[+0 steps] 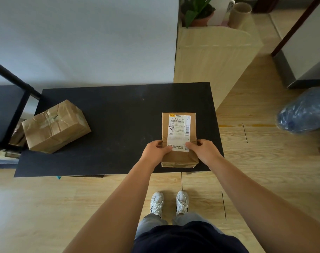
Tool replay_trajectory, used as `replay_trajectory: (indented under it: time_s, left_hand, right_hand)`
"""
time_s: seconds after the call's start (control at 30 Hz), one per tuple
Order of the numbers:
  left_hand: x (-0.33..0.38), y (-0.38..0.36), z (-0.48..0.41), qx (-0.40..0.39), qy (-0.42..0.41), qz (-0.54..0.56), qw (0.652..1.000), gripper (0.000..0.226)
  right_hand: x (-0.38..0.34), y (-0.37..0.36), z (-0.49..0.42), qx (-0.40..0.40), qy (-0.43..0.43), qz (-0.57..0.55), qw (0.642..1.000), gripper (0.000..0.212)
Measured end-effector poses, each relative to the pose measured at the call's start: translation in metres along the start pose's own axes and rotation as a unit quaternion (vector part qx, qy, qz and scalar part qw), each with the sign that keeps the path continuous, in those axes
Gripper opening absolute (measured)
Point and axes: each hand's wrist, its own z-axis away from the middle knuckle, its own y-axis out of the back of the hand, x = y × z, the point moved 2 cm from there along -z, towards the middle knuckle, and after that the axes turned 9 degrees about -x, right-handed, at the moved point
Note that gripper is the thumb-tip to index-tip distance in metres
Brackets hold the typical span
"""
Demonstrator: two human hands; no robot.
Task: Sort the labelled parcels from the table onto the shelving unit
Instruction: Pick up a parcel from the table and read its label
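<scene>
A small brown cardboard parcel with a white shipping label on top lies near the right front of the black table. My left hand grips its left side and my right hand grips its right side, thumbs on the top face. A larger, crumpled brown parcel wrapped in tape sits at the table's left end, untouched. The black shelving unit stands at the far left, beside the table; only part of its frame shows.
A white wall runs behind the table. More brown parcels sit low in the shelving unit. A blue plastic bag lies on the wooden floor to the right. A potted plant and a cardboard tube stand far back.
</scene>
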Motion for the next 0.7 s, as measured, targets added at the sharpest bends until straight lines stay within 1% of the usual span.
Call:
replay_trajectory:
  time_s: [0.07, 0.17, 0.27, 0.33, 0.4, 0.47, 0.53, 0.7]
  left_hand:
    - [-0.001, 0.002, 0.001, 0.007, 0.004, 0.014, 1.0, 0.057]
    - [-0.006, 0.003, 0.006, 0.016, 0.002, 0.053, 0.998, 0.058]
    - [-0.006, 0.005, 0.017, 0.028, -0.009, 0.097, 0.995, 0.055]
    - [0.002, 0.01, 0.027, 0.052, -0.026, 0.129, 0.99, 0.059]
    - [0.015, 0.016, 0.039, 0.067, -0.049, 0.154, 0.985, 0.062]
    - [0.029, 0.022, 0.053, 0.067, -0.078, 0.161, 0.982, 0.055]
    - [0.041, 0.026, 0.065, 0.068, -0.103, 0.153, 0.98, 0.051]
    - [0.058, 0.036, 0.095, 0.088, -0.163, 0.131, 0.974, 0.051]
  right_hand:
    - [0.001, 0.003, 0.001, -0.008, 0.001, -0.01, 1.0, 0.042]
    - [-0.003, 0.006, 0.01, -0.003, 0.022, -0.006, 1.0, 0.04]
    - [-0.012, 0.012, 0.022, 0.006, 0.045, -0.022, 0.999, 0.045]
    - [-0.022, 0.019, 0.031, -0.004, 0.063, -0.042, 0.997, 0.05]
    - [-0.033, 0.026, 0.041, -0.019, 0.085, -0.066, 0.994, 0.048]
    - [-0.046, 0.031, 0.052, -0.03, 0.108, -0.099, 0.989, 0.043]
    - [-0.058, 0.035, 0.061, -0.032, 0.129, -0.121, 0.984, 0.044]
    - [-0.077, 0.044, 0.086, -0.027, 0.173, -0.156, 0.972, 0.045]
